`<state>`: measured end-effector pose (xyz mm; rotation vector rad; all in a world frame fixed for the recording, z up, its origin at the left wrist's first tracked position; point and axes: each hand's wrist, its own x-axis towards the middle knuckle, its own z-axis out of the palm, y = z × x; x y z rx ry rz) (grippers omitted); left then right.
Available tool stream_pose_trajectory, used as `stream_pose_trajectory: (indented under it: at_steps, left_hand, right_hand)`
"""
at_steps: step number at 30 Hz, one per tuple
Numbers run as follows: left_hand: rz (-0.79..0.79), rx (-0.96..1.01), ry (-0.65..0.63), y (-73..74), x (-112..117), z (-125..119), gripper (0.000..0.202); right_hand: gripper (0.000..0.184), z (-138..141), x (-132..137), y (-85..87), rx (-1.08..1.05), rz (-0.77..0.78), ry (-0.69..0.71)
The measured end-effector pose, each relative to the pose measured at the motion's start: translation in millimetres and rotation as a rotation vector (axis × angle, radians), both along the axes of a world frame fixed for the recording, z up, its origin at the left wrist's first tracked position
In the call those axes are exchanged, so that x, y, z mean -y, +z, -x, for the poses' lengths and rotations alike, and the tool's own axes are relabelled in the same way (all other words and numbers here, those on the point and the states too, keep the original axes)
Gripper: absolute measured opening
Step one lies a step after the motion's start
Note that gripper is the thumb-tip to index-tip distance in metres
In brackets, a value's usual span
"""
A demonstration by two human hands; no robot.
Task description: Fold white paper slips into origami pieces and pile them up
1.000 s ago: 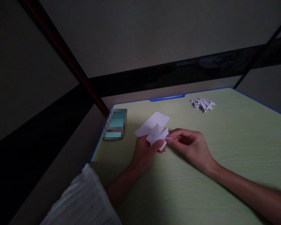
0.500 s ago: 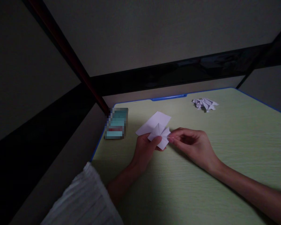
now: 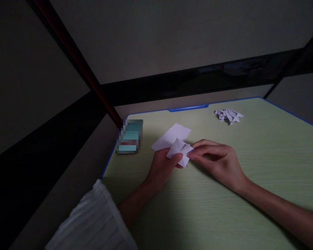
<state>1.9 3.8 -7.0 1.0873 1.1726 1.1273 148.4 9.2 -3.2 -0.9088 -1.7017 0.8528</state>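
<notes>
My left hand (image 3: 163, 167) grips a small folded white paper piece (image 3: 179, 150) from below, thumb on its face. My right hand (image 3: 219, 160) pinches the piece's right edge with fingertips pressed together. Both hands hover just over a pale green table (image 3: 224, 194). Behind the folded piece a flat white sheet of paper (image 3: 172, 134) lies on the table.
A pile of folded white paper shapes (image 3: 229, 115) lies near the table's far edge. A teal box (image 3: 129, 136) stands at the far left corner. The table has a blue rim (image 3: 187, 108). A white cloth-covered knee (image 3: 94, 222) shows at the lower left.
My right fingers have closed in on the folded piece's right flap, pressing it flatter. The piece has turned slightly. My left hand has stayed almost still.
</notes>
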Motion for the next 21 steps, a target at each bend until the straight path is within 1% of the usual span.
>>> stream_pose_trajectory:
  at_steps: [5,12,16,21]
  left_hand:
    - [-0.012,0.031,-0.009,-1.2,-0.2,0.1,0.016]
    - [0.068,0.144,-0.043,-1.9,-1.2,0.6,0.019]
    - [0.121,0.177,-0.081,-2.9,-2.5,3.2,0.022]
    - [0.123,0.112,-0.147,-1.7,-2.9,4.8,0.024]
  right_hand:
    - [0.013,-6.3,-3.0,0.7,0.133,-0.255,0.047]
    - [0.025,-14.8,-5.6,-6.1,0.217,-0.441,0.181]
    - [0.027,-16.8,-5.8,-6.6,0.277,-0.497,0.206]
    - [0.026,-15.7,-5.1,-6.3,0.272,-0.484,0.248]
